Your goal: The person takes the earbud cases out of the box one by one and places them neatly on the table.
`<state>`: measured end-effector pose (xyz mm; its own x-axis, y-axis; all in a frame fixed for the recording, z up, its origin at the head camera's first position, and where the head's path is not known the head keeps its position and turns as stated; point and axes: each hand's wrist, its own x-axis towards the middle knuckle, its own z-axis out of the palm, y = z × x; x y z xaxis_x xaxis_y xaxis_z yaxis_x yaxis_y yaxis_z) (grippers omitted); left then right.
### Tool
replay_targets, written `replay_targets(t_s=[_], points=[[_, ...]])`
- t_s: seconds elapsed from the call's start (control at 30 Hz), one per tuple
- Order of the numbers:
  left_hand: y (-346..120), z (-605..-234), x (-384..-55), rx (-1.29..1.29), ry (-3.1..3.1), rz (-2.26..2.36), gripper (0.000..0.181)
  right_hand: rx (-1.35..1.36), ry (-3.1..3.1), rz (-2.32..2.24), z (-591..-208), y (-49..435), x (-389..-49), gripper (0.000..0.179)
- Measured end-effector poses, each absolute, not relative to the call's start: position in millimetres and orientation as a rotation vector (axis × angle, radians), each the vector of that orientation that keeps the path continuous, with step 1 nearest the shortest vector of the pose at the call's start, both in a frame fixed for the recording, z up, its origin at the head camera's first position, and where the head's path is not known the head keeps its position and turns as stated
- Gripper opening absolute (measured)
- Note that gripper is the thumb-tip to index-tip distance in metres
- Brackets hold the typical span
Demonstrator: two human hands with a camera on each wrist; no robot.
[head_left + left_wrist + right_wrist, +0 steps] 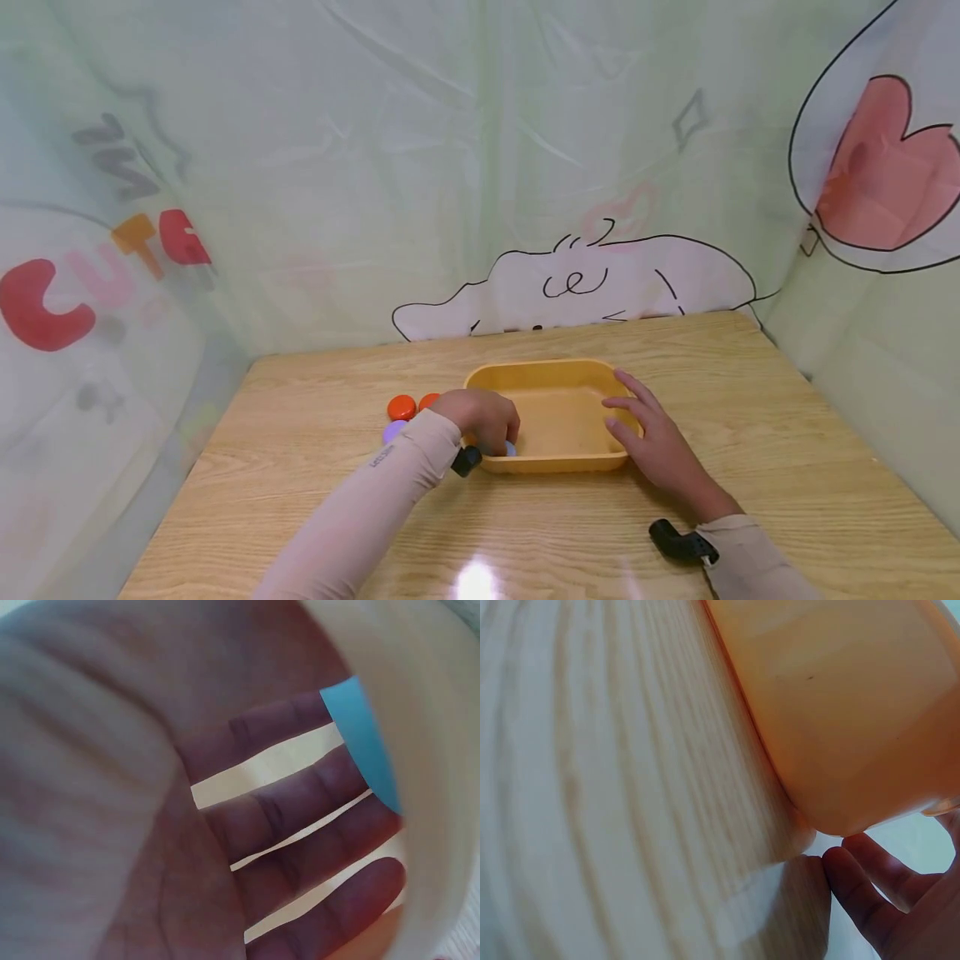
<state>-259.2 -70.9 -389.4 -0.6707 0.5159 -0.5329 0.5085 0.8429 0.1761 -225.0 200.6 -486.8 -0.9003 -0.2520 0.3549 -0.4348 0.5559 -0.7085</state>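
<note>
A shallow yellow-orange plastic bin (558,463) stands on the wooden table. My left hand (487,419) reaches down into its near left corner, knuckles up and fingers bent downward. At the fingertips is a light blue piece (511,448), held low by the bin's near wall. In the left wrist view the fingers curl toward this light blue piece (364,742), partly hidden behind the pale bin rim. My right hand (660,442) is at the bin's right end, fingers spread and loosely bent, with fingertips at the rim. The right wrist view shows fingers (862,896) close beside the bin's outer wall.
Left of the bin lie a red disc (401,407), another red disc (429,401) partly covered by the left hand, and a purple disc (393,431) by the sleeve. A printed curtain (337,208) encloses the table (315,467) at the back and sides.
</note>
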Motion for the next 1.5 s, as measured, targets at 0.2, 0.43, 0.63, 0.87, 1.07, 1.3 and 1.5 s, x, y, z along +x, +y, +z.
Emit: replay_targets(t_s=[0.2,0.43,0.63,0.87,1.07,1.3,1.5], points=[[-70,-392,-263,0.706,2.369,0.017,0.03,0.596,-2.565,1.289,-485,200,-224,0.027],[-72,-391,-267,0.724,2.343,0.066,0.036,0.583,-2.585,1.29,-482,199,-223,0.028],[-77,-391,-266,0.701,2.455,0.169,0.016,0.572,-2.59,1.291,-484,198,-223,0.028],[-97,-388,-260,0.738,2.641,0.335,0.024,0.581,-2.561,1.287,-487,195,-222,0.027],[-115,-388,-252,0.62,2.756,0.804,0.026,0.584,-2.556,1.212,-484,199,-223,0.027],[-141,-396,-230,0.441,2.703,1.331,0.027,0.561,-2.552,1.207,-484,200,-225,0.028],[-169,-413,-196,0.172,2.672,1.639,0.028,0.549,-2.558,1.199,-485,200,-224,0.027]])
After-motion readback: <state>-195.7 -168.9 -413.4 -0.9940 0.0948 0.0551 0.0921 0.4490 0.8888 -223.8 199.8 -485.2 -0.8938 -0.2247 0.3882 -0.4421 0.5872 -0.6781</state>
